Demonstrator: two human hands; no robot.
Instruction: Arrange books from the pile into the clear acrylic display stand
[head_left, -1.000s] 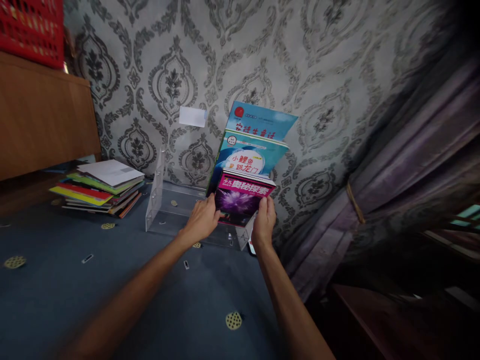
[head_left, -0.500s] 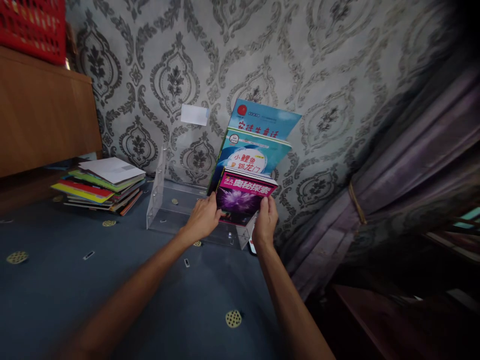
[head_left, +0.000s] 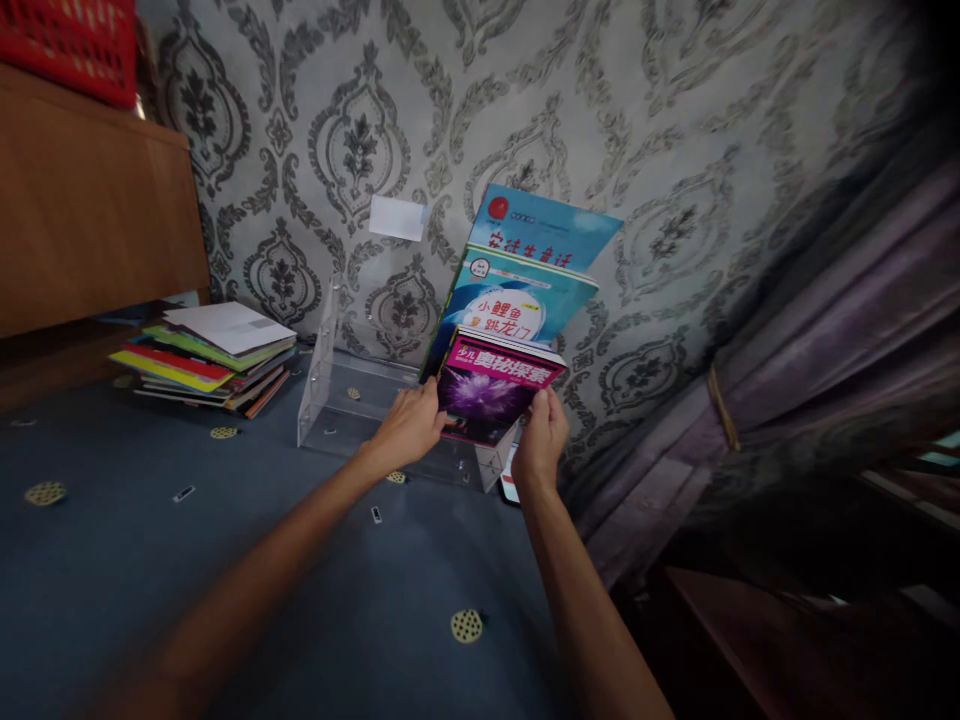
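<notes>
A purple and pink book (head_left: 491, 390) stands tilted at the front right of a clear acrylic rack (head_left: 319, 380). My left hand (head_left: 411, 425) has its fingers closed at the book's lower left edge. On the other side, my right hand (head_left: 543, 435) is curled at its right edge, thumb upward. Behind it, a light blue book (head_left: 570, 290) and a taller blue book (head_left: 592, 232) lean back in steps. The lower parts of these two are hidden by the books in front.
A stack of books and papers (head_left: 225, 340) lies left of the rack on the blue cloth (head_left: 285, 600). A phone (head_left: 511, 485) is partly hidden beside the rack's right end. Further right hangs a purple curtain (head_left: 675, 470); a wooden cabinet (head_left: 97, 200) stands at left.
The view has shifted slightly, so the rack and books appear a little higher. My right hand's thumb has slipped from the purple book's front to its right edge. My left hand keeps its place.
</notes>
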